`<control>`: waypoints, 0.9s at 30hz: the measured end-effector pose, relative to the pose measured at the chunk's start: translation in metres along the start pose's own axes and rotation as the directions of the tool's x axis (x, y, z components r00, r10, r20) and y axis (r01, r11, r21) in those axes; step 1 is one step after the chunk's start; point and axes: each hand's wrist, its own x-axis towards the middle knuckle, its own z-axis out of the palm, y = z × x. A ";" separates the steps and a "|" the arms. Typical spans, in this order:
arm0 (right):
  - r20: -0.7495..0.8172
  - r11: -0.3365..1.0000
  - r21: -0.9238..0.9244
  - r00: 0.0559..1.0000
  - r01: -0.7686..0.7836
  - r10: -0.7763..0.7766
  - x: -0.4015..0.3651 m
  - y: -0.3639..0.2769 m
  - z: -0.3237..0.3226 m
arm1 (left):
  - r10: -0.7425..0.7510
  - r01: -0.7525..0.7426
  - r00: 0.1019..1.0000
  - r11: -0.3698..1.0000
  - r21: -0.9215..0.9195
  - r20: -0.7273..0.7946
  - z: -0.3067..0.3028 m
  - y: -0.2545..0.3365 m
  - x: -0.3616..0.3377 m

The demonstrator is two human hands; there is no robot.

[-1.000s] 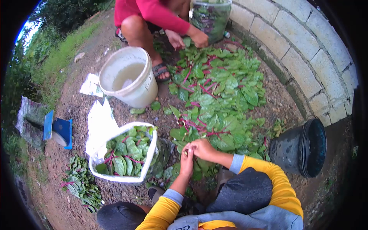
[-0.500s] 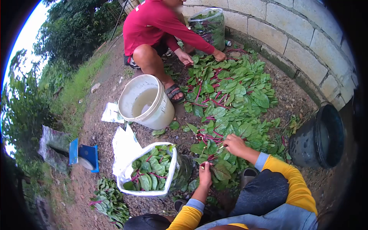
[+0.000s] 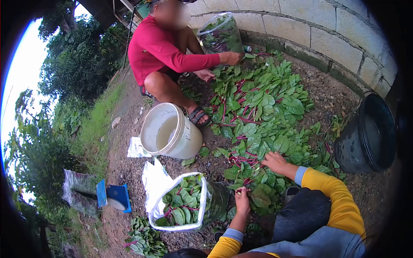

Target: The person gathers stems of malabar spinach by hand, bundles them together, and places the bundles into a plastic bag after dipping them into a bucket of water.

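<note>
A wide spread of Malabar spinach (image 3: pixel 262 103), with broad green leaves and dark red stems, lies on the ground before me. My left hand (image 3: pixel 242 203) is closed around the stems of a small bunch (image 3: pixel 260 197), whose leaves fan out to the right. Over the near part of the spread, my right hand (image 3: pixel 276 163) has its fingertips drawn together at a stem among the leaves. Left of my left hand stands an open clear plastic bag (image 3: pixel 202 206) filled with the same leaves.
A person in a red shirt (image 3: pixel 150 47) squats across from me, hands at the far leaves. Nearby are a white bucket (image 3: pixel 189 137) with liquid, a dark bucket (image 3: pixel 350 148), a filled bag (image 3: pixel 228 36), a blue scale (image 3: pixel 119 195), a leaf pile (image 3: pixel 144 241) and a block wall (image 3: pixel 284 30).
The view has shifted, so the ground objects sit lower and mostly further right. The other person's far hand has lifted from the leaves. My hands stay at nearly the same spots over the greens.
</note>
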 end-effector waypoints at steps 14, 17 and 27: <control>-0.137 0.987 0.137 0.988 0.088 -0.069 0.026 -0.013 -0.039 | 0.036 -0.029 0.995 0.996 0.080 -0.091 0.001 0.000 0.000; -0.231 0.973 0.216 0.972 0.082 -0.030 0.032 -0.022 -0.045 | 0.079 -0.066 0.990 0.991 0.115 -0.118 0.004 0.008 0.000; -0.021 0.784 0.619 0.996 -0.053 0.084 0.018 -0.088 -0.015 | 0.056 -0.060 0.993 0.998 -0.034 -0.105 0.005 0.011 0.002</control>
